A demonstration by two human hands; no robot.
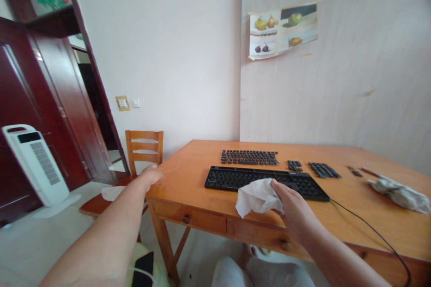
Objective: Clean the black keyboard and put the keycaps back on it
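My right hand point(292, 208) grips a crumpled white wipe point(256, 196) at the front edge of a black keyboard frame point(266, 182) on the wooden table point(202, 188). Removed black keycaps lie in rows point(249, 157) behind the keyboard, with smaller groups point(324, 170) to the right. My left hand point(150, 176) is stretched out to the table's left corner, fingers pinched on a thin pale thread point(171, 169) that trails over the tabletop.
A grey rag point(400, 194) lies at the table's right, with small tools point(362, 172) near it. The keyboard cable point(370, 228) runs to the right front edge. A wooden chair point(134, 161) stands left of the table, a white heater point(35, 163) by the door.
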